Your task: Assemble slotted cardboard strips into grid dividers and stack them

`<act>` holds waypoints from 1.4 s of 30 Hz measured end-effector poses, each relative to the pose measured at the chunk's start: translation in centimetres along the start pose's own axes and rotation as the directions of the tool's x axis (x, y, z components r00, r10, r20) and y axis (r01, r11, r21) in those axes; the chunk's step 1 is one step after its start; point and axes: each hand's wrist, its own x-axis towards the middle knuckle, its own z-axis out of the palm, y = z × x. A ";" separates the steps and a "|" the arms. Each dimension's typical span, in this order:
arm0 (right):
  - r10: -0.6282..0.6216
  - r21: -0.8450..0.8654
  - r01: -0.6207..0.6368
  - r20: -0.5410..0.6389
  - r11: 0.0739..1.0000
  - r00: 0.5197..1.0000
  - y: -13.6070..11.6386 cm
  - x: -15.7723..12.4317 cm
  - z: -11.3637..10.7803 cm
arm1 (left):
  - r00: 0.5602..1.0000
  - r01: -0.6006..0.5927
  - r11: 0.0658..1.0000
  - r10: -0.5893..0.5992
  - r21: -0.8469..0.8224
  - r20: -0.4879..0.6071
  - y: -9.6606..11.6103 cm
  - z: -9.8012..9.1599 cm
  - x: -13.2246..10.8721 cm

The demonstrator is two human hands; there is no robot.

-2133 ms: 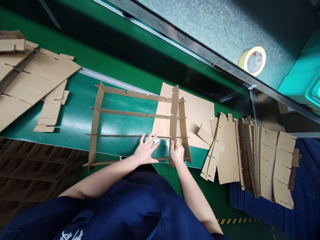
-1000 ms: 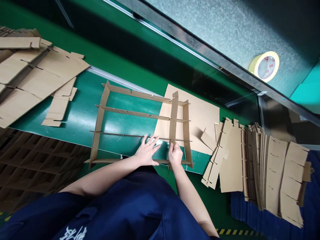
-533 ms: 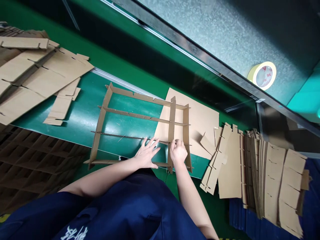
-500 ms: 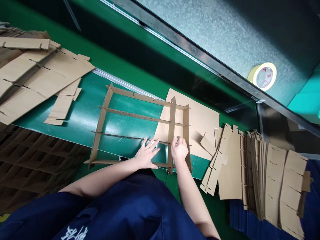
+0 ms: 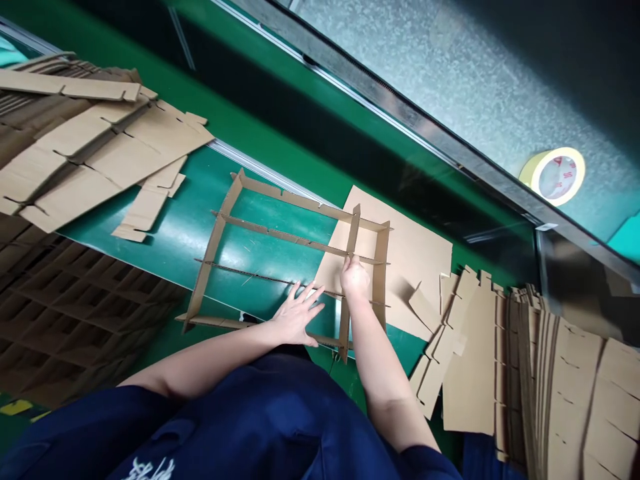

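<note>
A cardboard divider grid (image 5: 215, 263) of slotted strips lies on the green tabletop, partly over a flat cardboard sheet (image 5: 415, 253). With fingers spread, my left hand (image 5: 296, 315) lies over the long strip nearest the middle front of the grid. My right hand (image 5: 356, 279) is closed at a cross strip (image 5: 353, 230) toward the right side, where it meets a long strip; its fingertips are mostly hidden. Another cross strip (image 5: 381, 247) stands just to the right of that hand.
Slotted cardboard pieces (image 5: 100, 147) are heaped at the left. More strips and sheets (image 5: 540, 360) stand at the right. Assembled grids (image 5: 75, 313) are stacked below the table at the left. A tape roll (image 5: 557, 175) sits on the metal shelf (image 5: 450, 87).
My right hand has moved away from me along the cross strip, to its junction with a farther long strip. My left hand stays spread on the grid. The view has shifted slightly.
</note>
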 end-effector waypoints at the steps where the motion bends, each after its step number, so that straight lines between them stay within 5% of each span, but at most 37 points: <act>1: -0.006 0.011 0.006 0.009 1.000 1.000 0.0 0.2 0.2 | 1.000 0.000 1.000 0.000 -0.005 -0.002 0.0 0.0 0.0; 8: 0.021 0.063 -0.027 0.105 0.998 0.994 0.5 1.1 0.9 | 1.000 0.004 1.000 -0.004 -0.022 -0.006 0.0 0.0 -0.1; 13: -0.044 0.121 0.074 -0.236 0.990 0.971 -0.3 1.9 -0.3 | 1.000 -0.002 1.000 0.002 -0.012 -0.009 0.0 -0.1 0.0; 16: -0.124 0.126 0.171 -0.313 0.977 0.942 -1.4 4.6 -1.7 | 1.000 -0.002 1.000 0.002 -0.010 -0.011 0.0 0.0 0.0; 24: -0.091 0.291 0.127 -0.134 0.948 0.987 -3.3 12.3 -3.8 | 1.000 0.006 1.000 -0.006 0.014 -0.022 0.0 0.6 0.1; 36: -0.040 0.272 0.071 -0.119 0.960 0.992 -3.7 12.2 -3.4 | 0.999 0.030 0.999 -0.031 -0.024 -0.042 0.2 0.2 0.2; 42: -0.107 0.136 0.104 0.012 0.985 0.994 -3.9 12.7 -2.0 | 0.998 0.017 1.000 -0.018 -0.016 -0.065 0.2 0.3 0.3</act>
